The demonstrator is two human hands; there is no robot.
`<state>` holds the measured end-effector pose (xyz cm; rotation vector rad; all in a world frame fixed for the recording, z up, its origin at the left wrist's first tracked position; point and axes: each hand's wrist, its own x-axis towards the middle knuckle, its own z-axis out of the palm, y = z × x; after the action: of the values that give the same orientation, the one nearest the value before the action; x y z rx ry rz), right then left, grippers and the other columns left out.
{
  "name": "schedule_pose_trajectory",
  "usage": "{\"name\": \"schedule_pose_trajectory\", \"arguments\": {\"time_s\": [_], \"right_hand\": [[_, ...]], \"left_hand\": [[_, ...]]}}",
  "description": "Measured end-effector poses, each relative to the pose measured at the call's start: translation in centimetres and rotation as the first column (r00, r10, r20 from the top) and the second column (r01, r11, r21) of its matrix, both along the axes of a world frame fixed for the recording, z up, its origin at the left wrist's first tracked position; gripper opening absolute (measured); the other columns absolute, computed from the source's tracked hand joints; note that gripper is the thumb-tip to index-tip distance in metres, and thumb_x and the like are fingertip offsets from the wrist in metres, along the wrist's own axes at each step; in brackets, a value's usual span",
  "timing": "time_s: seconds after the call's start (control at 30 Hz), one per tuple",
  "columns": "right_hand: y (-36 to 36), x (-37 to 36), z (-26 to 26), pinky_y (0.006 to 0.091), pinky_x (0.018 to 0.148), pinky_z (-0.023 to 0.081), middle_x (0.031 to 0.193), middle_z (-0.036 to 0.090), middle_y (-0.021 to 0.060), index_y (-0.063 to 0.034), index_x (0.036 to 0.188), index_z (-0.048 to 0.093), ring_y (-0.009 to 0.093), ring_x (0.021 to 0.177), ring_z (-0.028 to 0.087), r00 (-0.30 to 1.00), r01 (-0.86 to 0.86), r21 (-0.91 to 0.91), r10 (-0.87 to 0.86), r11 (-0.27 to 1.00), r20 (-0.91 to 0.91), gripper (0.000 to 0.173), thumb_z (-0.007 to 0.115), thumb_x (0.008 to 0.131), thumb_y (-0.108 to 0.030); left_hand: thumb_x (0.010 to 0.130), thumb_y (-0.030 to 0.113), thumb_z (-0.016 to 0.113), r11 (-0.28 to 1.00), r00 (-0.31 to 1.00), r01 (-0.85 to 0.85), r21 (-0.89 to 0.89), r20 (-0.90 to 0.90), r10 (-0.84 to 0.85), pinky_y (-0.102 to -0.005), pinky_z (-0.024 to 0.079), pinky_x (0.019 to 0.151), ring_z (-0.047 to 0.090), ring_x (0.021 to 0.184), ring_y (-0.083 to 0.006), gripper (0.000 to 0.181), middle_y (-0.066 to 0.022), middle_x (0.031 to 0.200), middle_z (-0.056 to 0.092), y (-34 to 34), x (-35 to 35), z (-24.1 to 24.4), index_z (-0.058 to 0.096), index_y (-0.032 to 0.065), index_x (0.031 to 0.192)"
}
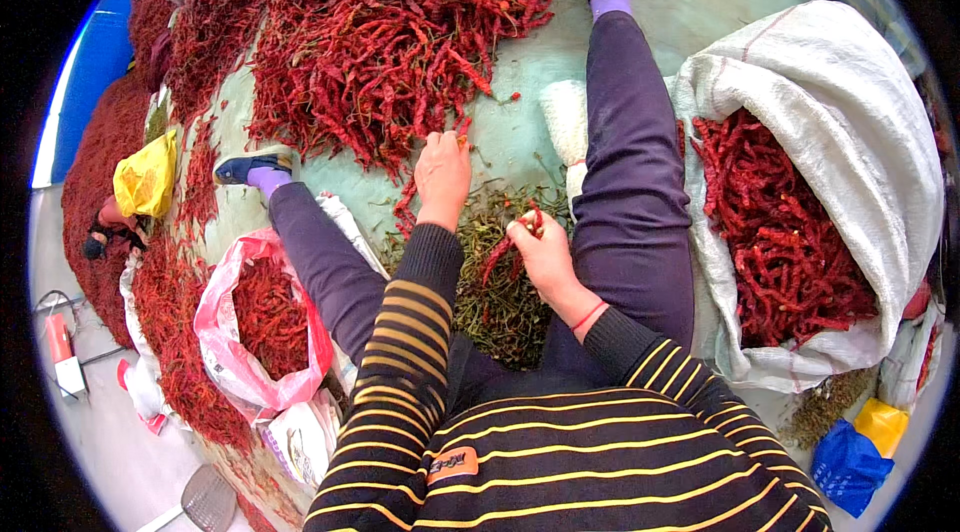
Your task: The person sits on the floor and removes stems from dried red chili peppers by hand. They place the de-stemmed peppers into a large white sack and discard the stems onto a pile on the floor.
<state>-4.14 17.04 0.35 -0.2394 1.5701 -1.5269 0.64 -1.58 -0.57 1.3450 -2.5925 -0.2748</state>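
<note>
Dried red chili peppers (390,67) lie in a large heap in front of me. My left hand (444,176) reaches to the near edge of this heap, its fingertips close together at some peppers; whether it grips one is unclear. My right hand (546,251) holds several red chilies (499,258) between thumb and fingers, their tips hanging down to the left. Below both hands, between my legs, lies a pile of greenish-brown chili stems (499,314). A few loose chilies (405,209) are beside my left wrist.
At the right stands a large white woven sack (832,74) of red chilies. A pink plastic bag (214,322) with chilies is at the left. Farther left are a yellow bag (146,176), more chili heaps (101,232) and other people. A blue bag (847,468) lies lower right.
</note>
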Motion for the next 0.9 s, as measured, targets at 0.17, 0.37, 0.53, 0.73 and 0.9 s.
{"name": "schedule_pose_trajectory", "arguments": {"time_s": [0.17, 0.37, 0.53, 0.73, 0.9], "right_hand": [[-0.3, 0.3, -0.4, 0.025, 0.059, 0.042, 0.07, 0.051, -0.0008, -0.0038, 0.081, 0.05, 0.008, 0.063, 0.047, 1.0, -0.009, -0.046, 0.009, 0.999, 0.001, 0.015, 0.063, 0.074, -0.005], [0.0, -0.3, 0.3, 0.025, 0.06, 0.043, 0.072, 0.052, -0.0015, -0.0041, 0.082, 0.051, 0.008, 0.064, 0.048, 0.998, 0.052, 0.005, -0.051, 0.999, -0.027, 0.018, 0.068, 0.076, -0.007], [0.1, -0.4, -0.1, 0.0236, 0.061, 0.042, 0.077, 0.055, -0.0026, -0.0032, 0.084, 0.057, 0.006, 0.068, 0.049, 0.984, 0.16, -0.084, -0.151, 0.984, 0.099, 0.011, 0.066, 0.082, -0.01], [0.4, 0.2, 0.5, 0.0219, 0.054, 0.037, 0.065, 0.05, -0.0066, -0.0077, 0.078, 0.057, 0.004, 0.058, 0.044, 0.944, 0.012, -0.23, 0.065, 0.973, 0.324, 0.011, 0.065, 0.084, -0.011], [0.2, -0.2, 1.1, 0.02, 0.059, 0.038, 0.069, 0.05, -0.0061, -0.0039, 0.089, 0.06, 0.004, 0.062, 0.044, 0.981, 0.018, -0.184, 0.018, 0.983, 0.192, 0.012, 0.067, 0.084, -0.013]], "left_hand": [[0.082, 0.026, 0.06, 0.996, 0.985, -0.088, 0.01, 0.148, 0.085, -0.0471, 0.047, 0.074, 0.059, 0.087, -0.0361, 0.024, -0.0168, 0.1, 0.057, -1.1, -1.2, -2.0, 0.059, 0.004, 0.09], [0.081, 0.019, 0.063, 0.909, 0.968, 0.047, 0.414, -0.242, 0.061, -0.0357, 0.046, 0.064, 0.061, 0.071, -0.0241, 0.018, -0.0131, 0.076, 0.061, 4.2, 3.1, 1.4, 0.06, 0.0018, 0.088], [0.081, 0.013, 0.065, 0.708, 0.941, 0.163, 0.687, -0.325, 0.098, -0.0282, 0.042, 0.059, 0.048, 0.062, -0.0094, 0.015, -0.0038, 0.065, 0.052, 9.8, 6.6, 3.6, 0.057, 0.0004, 0.084], [0.08, 0.013, 0.065, 0.919, 0.932, 0.201, 0.338, -0.355, -0.074, -0.0359, 0.046, 0.059, 0.057, 0.062, -0.0265, 0.014, -0.014, 0.069, 0.057, 10.4, 8.6, 3.7, 0.056, 0.002, 0.084], [0.082, 0.011, 0.062, 0.926, 0.936, -0.066, 0.371, -0.298, 0.186, -0.0317, 0.044, 0.058, 0.055, 0.06, -0.0196, 0.011, -0.0124, 0.067, 0.058, 6.8, 11.0, 2.7, 0.056, 0.0011, 0.083]]}}
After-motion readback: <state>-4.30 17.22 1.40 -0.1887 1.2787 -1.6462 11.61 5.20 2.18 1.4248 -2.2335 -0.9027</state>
